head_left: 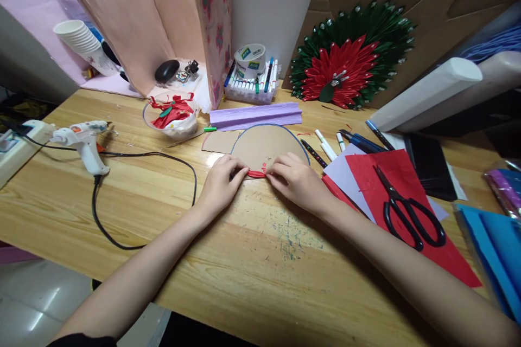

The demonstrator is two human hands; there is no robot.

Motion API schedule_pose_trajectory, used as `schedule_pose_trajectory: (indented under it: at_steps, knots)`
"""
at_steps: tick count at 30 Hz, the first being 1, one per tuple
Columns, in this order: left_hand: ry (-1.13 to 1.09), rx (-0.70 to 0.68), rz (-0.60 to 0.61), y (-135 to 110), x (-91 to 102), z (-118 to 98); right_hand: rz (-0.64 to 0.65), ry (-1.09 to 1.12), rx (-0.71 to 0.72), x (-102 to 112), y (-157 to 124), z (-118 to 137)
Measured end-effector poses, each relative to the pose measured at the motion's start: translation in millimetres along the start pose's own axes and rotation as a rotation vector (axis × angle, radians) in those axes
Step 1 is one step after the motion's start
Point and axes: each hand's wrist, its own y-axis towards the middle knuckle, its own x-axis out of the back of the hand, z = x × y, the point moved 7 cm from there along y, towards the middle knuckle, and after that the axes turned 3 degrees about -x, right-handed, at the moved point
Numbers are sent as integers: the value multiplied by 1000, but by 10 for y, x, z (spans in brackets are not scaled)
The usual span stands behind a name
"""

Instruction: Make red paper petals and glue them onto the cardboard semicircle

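Our left hand (222, 181) and right hand (295, 179) pinch a small folded red paper strip (256, 174) at the brown cardboard semicircle's (266, 146) near edge (fold may spring open).

I'm watching through one head-worn camera, looking forward and down, close over the light wooden plank table (252, 260), taking in both forearms.

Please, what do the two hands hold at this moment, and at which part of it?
Both hands pinch a small red paper strip: the left hand at its left end, the right hand at its right end, against the cardboard semicircle.
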Motion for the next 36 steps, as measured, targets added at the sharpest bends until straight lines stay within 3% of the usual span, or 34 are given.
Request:
schedule_pose_trajectory:
  at_steps: [9, 13, 17, 24, 36]
  knots:
    - [32, 31, -34, -32, 25, -22, -61, 107, -45, 3, -77, -16]
    - [94, 63, -67, -41, 11, -34, -124, 142, -144, 131, -202, -123]
    - [117, 63, -62, -32, -16, -27, -104, 142, -231, 160, -355, -219]
    - [95, 22, -74, -41, -16, -32, -12, 131, -99, -29, -300, -22]
    - [76, 14, -67, -36, -18, -33, -32, 108, -108, -55, -214, -64]
